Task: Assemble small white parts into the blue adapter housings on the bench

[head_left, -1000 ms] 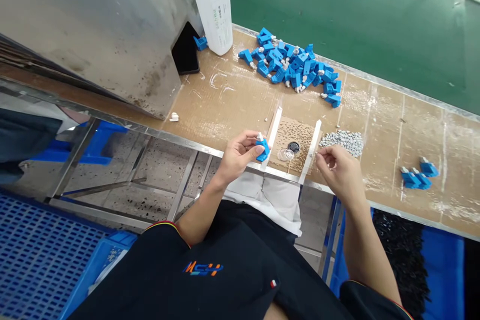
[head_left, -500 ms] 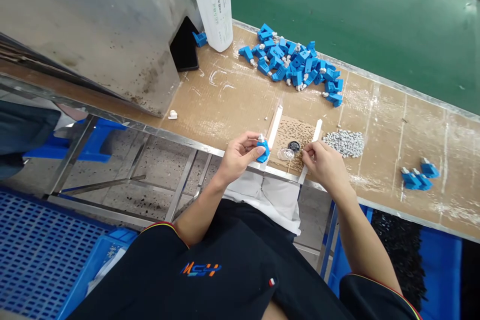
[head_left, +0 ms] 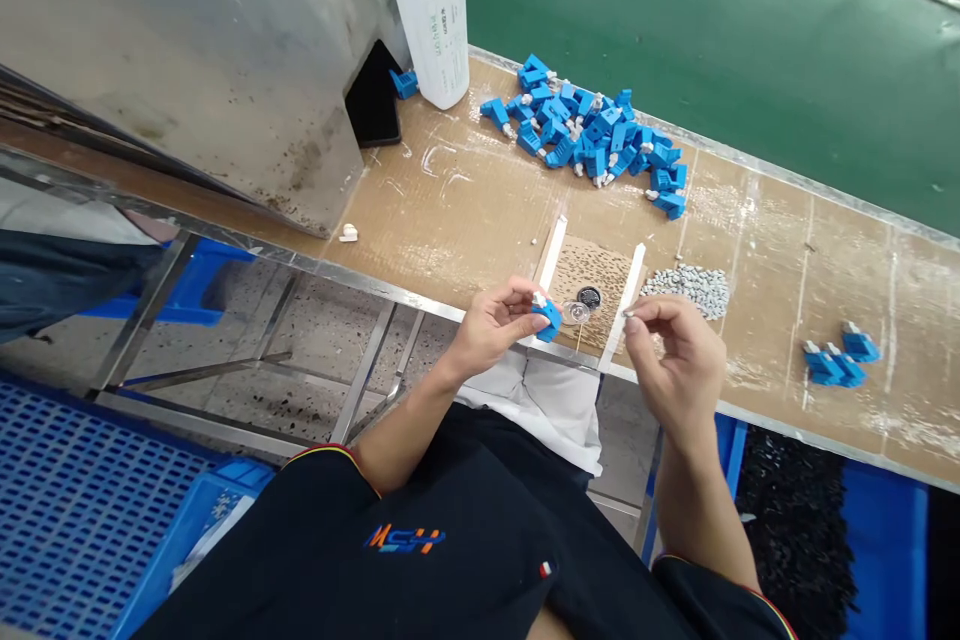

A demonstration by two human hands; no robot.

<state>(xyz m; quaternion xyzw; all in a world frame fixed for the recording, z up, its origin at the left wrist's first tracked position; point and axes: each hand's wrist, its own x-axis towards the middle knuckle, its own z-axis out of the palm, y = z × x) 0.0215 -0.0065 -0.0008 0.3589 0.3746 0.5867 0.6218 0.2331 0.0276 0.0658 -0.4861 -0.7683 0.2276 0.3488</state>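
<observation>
My left hand (head_left: 498, 327) is closed on a blue plastic part (head_left: 547, 321) with a white tip, held above the table's near edge. Between thumb and forefinger, my right hand (head_left: 675, 355) pinches a small grey piece (head_left: 628, 314). Between the hands lie a small round black container (head_left: 589, 297) and a clear round lid (head_left: 575, 312) on a speckled patch of cardboard, with a thin stick (head_left: 578, 337) below them. White strips (head_left: 553, 250) border that patch on both sides. Beyond my right hand is a pile of small grey pieces (head_left: 694, 288).
A heap of blue parts (head_left: 592, 130) with white tips lies toward the green surface (head_left: 675, 20). A white bottle (head_left: 431, 20) and a black phone-like slab (head_left: 373, 100) stand at the back left. Several blue parts (head_left: 840, 360) lie at right. A blue bin (head_left: 885, 520) sits below.
My right hand has lifted off the speckled cardboard and moved right, a small grey piece now showing in its fingertips. My left hand has shifted slightly right and turned the blue part.
</observation>
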